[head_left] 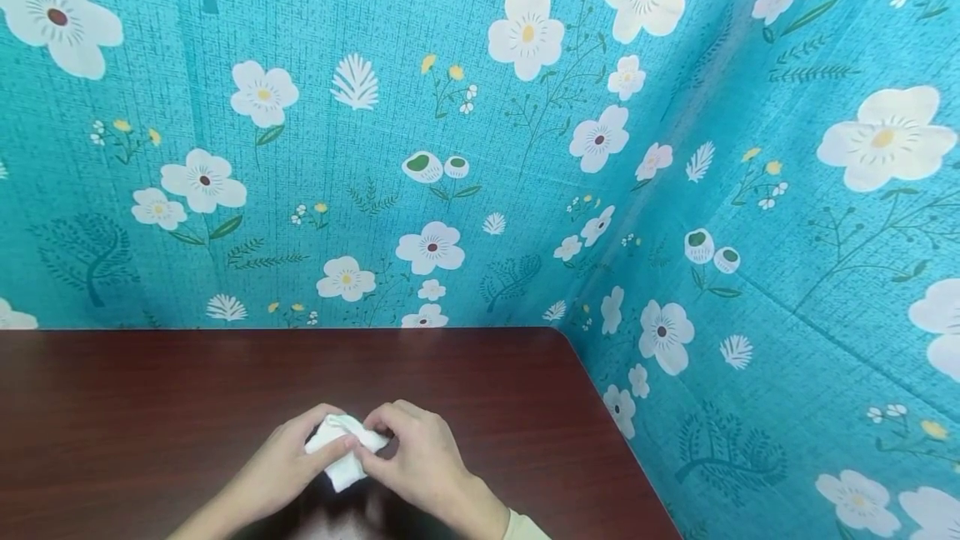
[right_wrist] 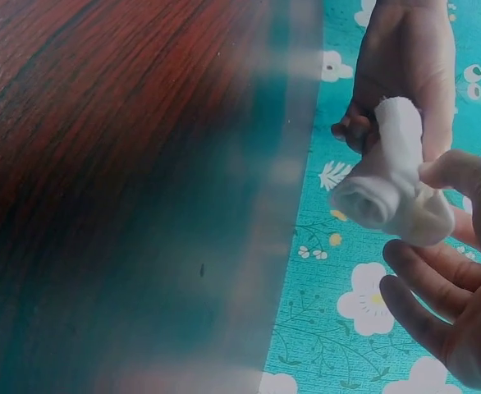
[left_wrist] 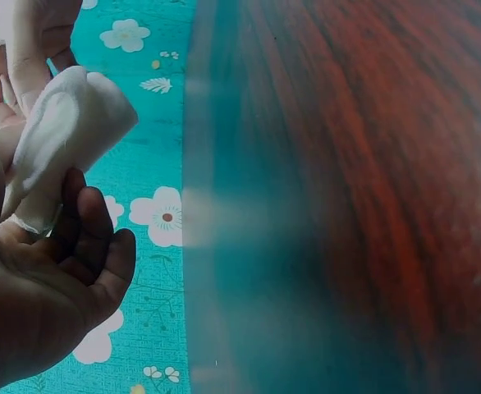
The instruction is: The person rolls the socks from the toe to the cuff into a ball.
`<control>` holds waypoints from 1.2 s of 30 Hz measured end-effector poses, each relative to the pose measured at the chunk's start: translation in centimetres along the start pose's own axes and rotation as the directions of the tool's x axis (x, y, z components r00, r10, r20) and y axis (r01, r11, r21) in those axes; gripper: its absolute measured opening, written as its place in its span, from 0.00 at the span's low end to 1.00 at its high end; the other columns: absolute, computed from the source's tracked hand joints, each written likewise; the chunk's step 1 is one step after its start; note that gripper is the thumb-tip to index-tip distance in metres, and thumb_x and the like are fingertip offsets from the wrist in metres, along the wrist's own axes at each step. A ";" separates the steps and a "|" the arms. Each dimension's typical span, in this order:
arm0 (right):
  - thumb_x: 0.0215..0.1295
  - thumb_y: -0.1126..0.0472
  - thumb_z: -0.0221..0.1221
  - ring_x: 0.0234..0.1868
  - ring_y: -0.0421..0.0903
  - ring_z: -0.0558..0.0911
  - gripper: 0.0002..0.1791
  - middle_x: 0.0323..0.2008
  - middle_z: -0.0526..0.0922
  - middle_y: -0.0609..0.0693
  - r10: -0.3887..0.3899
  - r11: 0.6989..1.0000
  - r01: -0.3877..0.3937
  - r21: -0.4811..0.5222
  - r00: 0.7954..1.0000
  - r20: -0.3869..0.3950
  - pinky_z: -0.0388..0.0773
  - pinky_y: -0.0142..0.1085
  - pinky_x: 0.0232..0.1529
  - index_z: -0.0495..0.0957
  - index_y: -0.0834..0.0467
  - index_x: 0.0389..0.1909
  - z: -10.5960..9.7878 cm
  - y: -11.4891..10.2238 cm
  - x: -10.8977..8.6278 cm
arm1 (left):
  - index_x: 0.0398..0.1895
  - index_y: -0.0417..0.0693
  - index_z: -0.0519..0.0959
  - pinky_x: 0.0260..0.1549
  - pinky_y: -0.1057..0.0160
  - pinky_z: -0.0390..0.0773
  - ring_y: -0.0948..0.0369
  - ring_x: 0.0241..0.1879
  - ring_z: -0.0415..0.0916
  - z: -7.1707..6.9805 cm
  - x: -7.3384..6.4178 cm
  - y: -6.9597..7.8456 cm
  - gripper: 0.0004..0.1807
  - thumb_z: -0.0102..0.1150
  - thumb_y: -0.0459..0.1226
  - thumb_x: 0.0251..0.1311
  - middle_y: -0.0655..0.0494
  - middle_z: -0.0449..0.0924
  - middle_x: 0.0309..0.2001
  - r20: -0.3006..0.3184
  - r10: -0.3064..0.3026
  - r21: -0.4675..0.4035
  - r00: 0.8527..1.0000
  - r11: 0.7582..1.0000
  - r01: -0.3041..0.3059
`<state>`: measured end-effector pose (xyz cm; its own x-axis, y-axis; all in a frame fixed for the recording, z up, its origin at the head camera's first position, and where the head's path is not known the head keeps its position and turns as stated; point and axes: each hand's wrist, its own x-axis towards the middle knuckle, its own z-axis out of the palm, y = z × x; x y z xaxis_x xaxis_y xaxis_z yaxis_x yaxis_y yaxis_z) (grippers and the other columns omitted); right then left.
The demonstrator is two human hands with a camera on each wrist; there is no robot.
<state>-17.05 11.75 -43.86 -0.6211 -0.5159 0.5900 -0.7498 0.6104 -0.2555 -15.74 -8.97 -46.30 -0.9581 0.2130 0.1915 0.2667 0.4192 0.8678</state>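
Both hands hold a small white sock [head_left: 343, 473], rolled and folded on itself, above the dark table. My left hand [head_left: 285, 461] grips its left side, thumb across the front. On the other side, my right hand [head_left: 423, 450] pinches a corner of the fabric between thumb and fingers. A rolled end of the sock [right_wrist: 368, 201] and a narrower part sticking up show in the right wrist view. In the left wrist view, the left hand's [left_wrist: 56, 287] outer fingers curl below the sock [left_wrist: 93, 119].
The dark reddish-brown wooden table [head_left: 480, 382] has a rounded far right corner. Turquoise cloth [head_left: 300, 123] with white flowers hangs behind the table and along its right side.
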 end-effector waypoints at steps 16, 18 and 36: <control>0.69 0.59 0.64 0.29 0.28 0.72 0.04 0.30 0.77 0.37 0.158 0.928 -0.184 0.323 0.982 0.106 0.73 0.22 0.27 0.87 0.51 0.34 -0.4 -0.4 0.3 | 0.48 0.46 0.77 0.27 0.64 0.75 0.65 0.29 0.74 0.2 0.1 -0.1 0.19 0.65 0.49 0.65 0.59 0.78 0.32 0.017 -0.067 -0.027 0.998 0.997 0.068; 0.70 0.59 0.63 0.28 0.27 0.71 0.05 0.29 0.79 0.37 0.147 0.923 -0.179 0.341 0.982 0.117 0.72 0.22 0.26 0.86 0.52 0.35 -0.4 -0.5 0.4 | 0.47 0.46 0.76 0.27 0.65 0.75 0.65 0.28 0.73 0.3 0.1 -0.1 0.18 0.64 0.49 0.66 0.59 0.77 0.32 0.010 -0.058 -0.029 0.998 0.998 0.059; 0.71 0.63 0.59 0.25 0.31 0.74 0.06 0.26 0.80 0.39 0.323 0.722 -0.424 0.547 0.905 0.276 0.73 0.28 0.25 0.83 0.55 0.35 0.0 -0.1 0.4 | 0.52 0.38 0.72 0.29 0.64 0.76 0.65 0.31 0.73 0.2 0.2 -0.4 0.18 0.63 0.40 0.67 0.54 0.76 0.34 0.085 -0.047 -0.109 0.995 0.992 0.057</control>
<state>-17.22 11.49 -43.65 -0.8671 -0.4362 0.2404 -0.4027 0.3300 -0.8538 -16.01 -8.90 -46.70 -0.9573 0.2669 0.1106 0.1992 0.3321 0.9220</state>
